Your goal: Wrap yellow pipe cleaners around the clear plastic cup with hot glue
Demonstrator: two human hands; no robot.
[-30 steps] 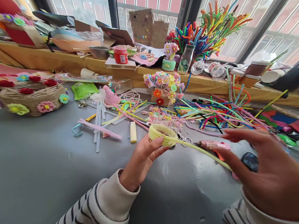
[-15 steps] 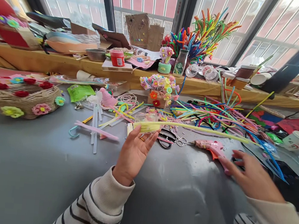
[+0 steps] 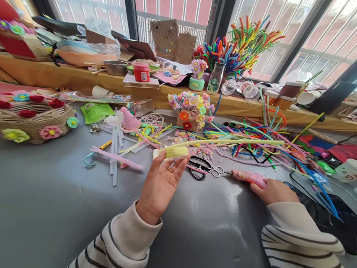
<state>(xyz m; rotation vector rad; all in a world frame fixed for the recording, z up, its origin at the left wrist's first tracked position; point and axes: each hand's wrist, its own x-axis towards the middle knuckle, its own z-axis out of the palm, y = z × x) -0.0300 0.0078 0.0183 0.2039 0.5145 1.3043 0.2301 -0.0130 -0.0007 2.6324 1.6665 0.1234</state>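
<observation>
My left hand (image 3: 160,183) is raised over the grey table (image 3: 42,205), palm toward me, fingertips pinching a coil of yellow pipe cleaner (image 3: 173,152). A long loose tail of that pipe cleaner (image 3: 237,142) runs off to the right above the table. My right hand (image 3: 273,190) rests low on the table, closed around the handle of a pink glue gun (image 3: 247,177) whose nozzle points left. Black-handled scissors (image 3: 201,168) lie between the two hands.
A heap of coloured pipe cleaners (image 3: 260,137) lies at the right, a wicker basket with felt flowers (image 3: 30,117) at the left. Glue sticks (image 3: 114,153), a small flower pot (image 3: 189,110), paper cups (image 3: 350,169) and a cluttered yellow shelf (image 3: 76,78) stand around.
My right hand let go of the pipe cleaner's tail, dropped to the table and took hold of the pink glue gun. The left hand kept the yellow coil, turned on its side.
</observation>
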